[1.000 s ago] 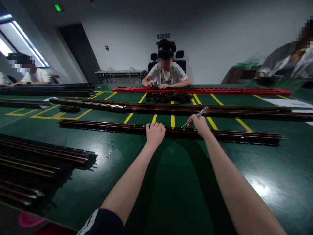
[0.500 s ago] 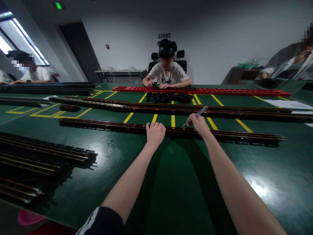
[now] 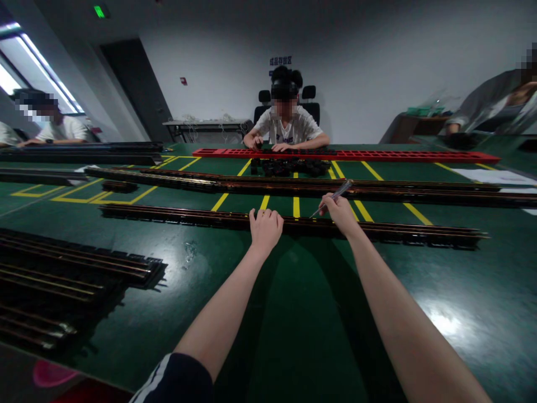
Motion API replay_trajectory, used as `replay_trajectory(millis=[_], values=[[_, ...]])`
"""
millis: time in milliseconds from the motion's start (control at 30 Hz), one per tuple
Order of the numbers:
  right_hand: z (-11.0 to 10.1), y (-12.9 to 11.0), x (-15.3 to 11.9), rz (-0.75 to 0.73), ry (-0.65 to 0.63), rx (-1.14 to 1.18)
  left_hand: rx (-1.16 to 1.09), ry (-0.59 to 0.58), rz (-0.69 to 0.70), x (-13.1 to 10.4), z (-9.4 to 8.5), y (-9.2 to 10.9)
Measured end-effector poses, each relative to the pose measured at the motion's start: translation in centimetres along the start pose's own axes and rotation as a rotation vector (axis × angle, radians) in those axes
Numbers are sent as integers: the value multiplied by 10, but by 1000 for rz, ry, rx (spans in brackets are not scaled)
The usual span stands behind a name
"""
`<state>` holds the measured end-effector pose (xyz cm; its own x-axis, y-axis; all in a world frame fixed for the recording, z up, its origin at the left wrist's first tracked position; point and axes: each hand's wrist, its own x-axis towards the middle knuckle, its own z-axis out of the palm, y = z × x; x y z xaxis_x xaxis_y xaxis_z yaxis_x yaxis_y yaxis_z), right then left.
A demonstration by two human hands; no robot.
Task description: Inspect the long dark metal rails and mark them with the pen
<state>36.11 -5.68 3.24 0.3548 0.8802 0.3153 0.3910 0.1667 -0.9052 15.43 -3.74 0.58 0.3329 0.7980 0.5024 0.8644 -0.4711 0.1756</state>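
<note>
A long black rail (image 3: 411,235) with copper-coloured strips lies crosswise in front of me. My left hand (image 3: 267,228) is closed over the rail near its middle, its fingers curled over the far side. To the right, my right hand (image 3: 339,212) grips a screwdriver (image 3: 344,188) with a clear handle. The thin shaft slants down to the left, and its tip is at the rail's top; whether it touches cannot be made out. The fingertips of my left hand are partly hidden.
Beyond lies another long row of black rails (image 3: 390,193). More rails (image 3: 75,252) are stacked at the left. A red slotted frame (image 3: 419,156) and a pile of black parts (image 3: 289,167) lie before a co-worker (image 3: 289,129). Papers (image 3: 495,177) rest at the right.
The screwdriver's handle has dipped slightly to the left with my right hand. My left hand stays in place on the rail.
</note>
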Motion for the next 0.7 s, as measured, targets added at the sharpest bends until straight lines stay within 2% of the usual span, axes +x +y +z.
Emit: replay_trajectory(millis=[200,333,500,700], values=[[1,1,0,17,10,9,-10,-26,-9,0,-2,1],[1,5,1,9,6,25,4,-5,-9,0,-1,1],[8,8,1,6,-27,62,4,13,-76,0,0,-2],[17,-1,-3,-17,-49,17,6,20,-101,1,-1,-3]])
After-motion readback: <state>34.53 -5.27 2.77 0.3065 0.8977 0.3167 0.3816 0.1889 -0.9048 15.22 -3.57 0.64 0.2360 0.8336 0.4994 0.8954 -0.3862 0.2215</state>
